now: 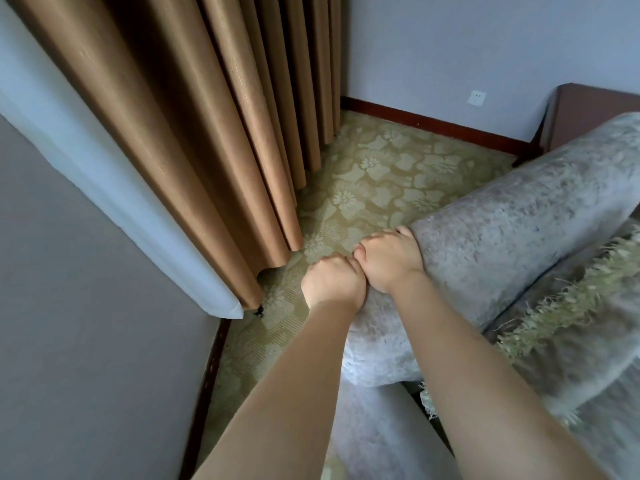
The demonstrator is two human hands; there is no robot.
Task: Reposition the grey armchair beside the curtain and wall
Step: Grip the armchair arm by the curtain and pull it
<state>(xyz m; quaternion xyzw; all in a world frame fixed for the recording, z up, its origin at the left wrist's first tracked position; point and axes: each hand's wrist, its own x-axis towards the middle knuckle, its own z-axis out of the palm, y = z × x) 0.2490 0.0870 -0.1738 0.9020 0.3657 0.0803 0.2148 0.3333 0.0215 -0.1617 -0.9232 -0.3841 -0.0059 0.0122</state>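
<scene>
The grey armchair (512,216) fills the right side of the view, its velvety padded arm running from lower centre to upper right. My left hand (332,284) and my right hand (389,261) sit side by side on the outer left edge of that arm, fingers curled over and down its far side so the fingertips are hidden. A tan curtain (207,109) hangs to the left, with a strip of patterned carpet between it and the chair. The pale back wall (467,46) stands beyond.
A white curtain lining (114,202) and a grey side wall (86,341) close off the left. A fringed beige throw (571,299) lies over the seat. A dark wooden table (588,112) stands behind the chair, near a wall socket (476,97). Green floral carpet (381,174) shows in the corner.
</scene>
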